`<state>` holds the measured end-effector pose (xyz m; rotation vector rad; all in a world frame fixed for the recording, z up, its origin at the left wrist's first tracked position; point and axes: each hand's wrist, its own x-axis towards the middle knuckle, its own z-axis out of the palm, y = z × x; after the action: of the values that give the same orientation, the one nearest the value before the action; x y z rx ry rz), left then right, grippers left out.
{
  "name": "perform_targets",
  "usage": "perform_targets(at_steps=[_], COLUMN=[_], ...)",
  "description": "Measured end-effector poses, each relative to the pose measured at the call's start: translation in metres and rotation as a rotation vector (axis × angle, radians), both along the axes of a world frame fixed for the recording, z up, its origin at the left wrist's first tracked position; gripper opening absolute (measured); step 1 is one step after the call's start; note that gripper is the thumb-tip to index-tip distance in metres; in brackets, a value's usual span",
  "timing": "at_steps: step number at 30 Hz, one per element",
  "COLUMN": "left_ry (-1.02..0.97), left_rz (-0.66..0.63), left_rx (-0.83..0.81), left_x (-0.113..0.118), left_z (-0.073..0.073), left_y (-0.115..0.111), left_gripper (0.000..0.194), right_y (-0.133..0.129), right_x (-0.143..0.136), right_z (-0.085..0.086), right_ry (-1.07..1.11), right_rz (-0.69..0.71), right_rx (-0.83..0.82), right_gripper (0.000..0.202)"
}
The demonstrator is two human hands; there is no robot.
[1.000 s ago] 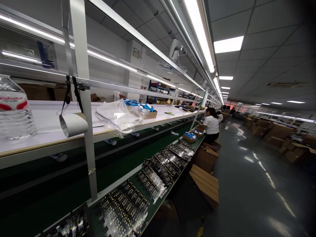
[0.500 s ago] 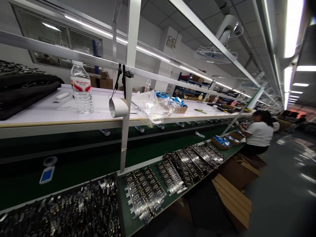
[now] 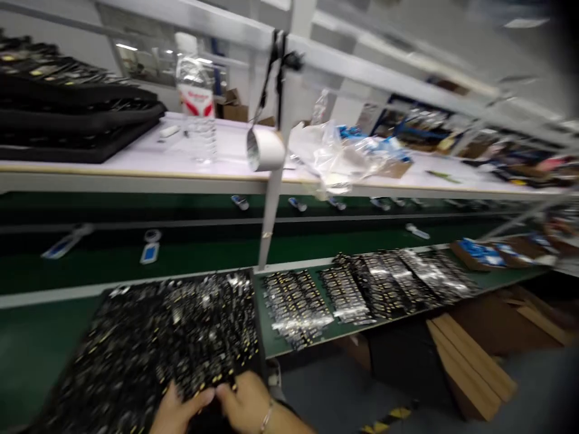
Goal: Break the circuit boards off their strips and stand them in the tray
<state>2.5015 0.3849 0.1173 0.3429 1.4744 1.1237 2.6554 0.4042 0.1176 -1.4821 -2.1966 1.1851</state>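
My left hand (image 3: 178, 411) and my right hand (image 3: 248, 402) are at the front edge of a black tray (image 3: 259, 337), thumbs nearly meeting. Small dark parts with yellow ends (image 3: 194, 328) fill this tray in a dense layer. Both hands look closed at the lower edge of the parts, but blur and the hands themselves hide what they grip. A bracelet circles my right wrist. To the right, dark strip-like parts (image 3: 296, 307) lie in rows on the green bench surface (image 3: 275, 345).
A white shelf (image 3: 235, 141) above the bench holds a water bottle (image 3: 196, 102), clear plastic bags (image 3: 337, 154) and stacked black trays (image 3: 76, 120). A metal post (image 3: 271, 211) rises behind the bench. Cardboard (image 3: 470, 364) lies at lower right, below bench level.
The view has swung left and down, bringing more of the filled black tray into sight. Both my hands have come into view at its front edge.
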Motion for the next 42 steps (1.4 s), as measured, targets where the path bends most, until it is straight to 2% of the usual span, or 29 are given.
perform_targets(at_steps=[2,5,8,12,14,16,19,24,27,29,32,36,39,42], left_ry=[0.138,0.284,0.274,0.275,0.266,0.249,0.233,0.378,0.558,0.686,0.848,0.955,1.043,1.149], left_rz=[-0.047,-0.108,-0.071,-0.084,-0.120,-0.176,-0.285,-0.450,-0.534,-0.583,-0.649,-0.736,-0.772,-0.804], left_rx=[0.093,0.103,0.026,0.009,0.004,-0.020,-0.089,-0.176,-0.170,-0.151,-0.139,-0.143,-0.146,-0.096], left_x=[-0.005,-0.009,-0.006,0.012,0.024,0.033,0.033,0.005,-0.007,-0.010,-0.011,-0.015,-0.020,-0.019], left_z=[-0.018,-0.045,-0.073,-0.110,-0.124,-0.133,-0.136,-0.125,-0.120,-0.121,-0.127,-0.134,-0.129,-0.114], left_y=[-0.002,-0.003,-0.002,0.007,0.014,0.020,0.025,0.020,0.017,0.018,0.021,0.023,0.021,0.019], left_gripper=[0.071,0.062,0.056,0.060,0.060,0.055,0.048,0.044,0.037,0.030,0.023,0.022,0.025,0.027], right_y=[-0.004,-0.006,0.002,0.017,0.022,0.027,0.038,0.071,0.087,0.088,0.078,0.063,0.059,0.058], right_x=[-0.004,-0.004,0.005,0.021,0.027,0.035,0.059,0.126,0.147,0.140,0.109,0.077,0.080,0.087], right_z=[-0.023,-0.052,-0.080,-0.120,-0.134,-0.140,-0.133,-0.111,-0.110,-0.118,-0.136,-0.158,-0.163,-0.160], right_ry=[-0.136,-0.241,-0.221,-0.186,-0.208,-0.262,-0.355,-0.453,-0.443,-0.360,-0.207,-0.122,-0.081,-0.052], right_rz=[-0.015,-0.070,-0.095,-0.082,-0.081,-0.082,-0.114,-0.310,-0.381,-0.333,-0.241,-0.307,-0.360,-0.332], right_rx=[-0.028,-0.086,-0.224,-0.471,-0.614,-0.738,-0.758,-0.349,-0.205,-0.191,-0.234,-0.264,-0.284,-0.326], right_gripper=[0.050,0.058,0.059,0.055,0.057,0.055,0.051,0.035,0.032,0.026,0.017,0.008,0.012,0.018])
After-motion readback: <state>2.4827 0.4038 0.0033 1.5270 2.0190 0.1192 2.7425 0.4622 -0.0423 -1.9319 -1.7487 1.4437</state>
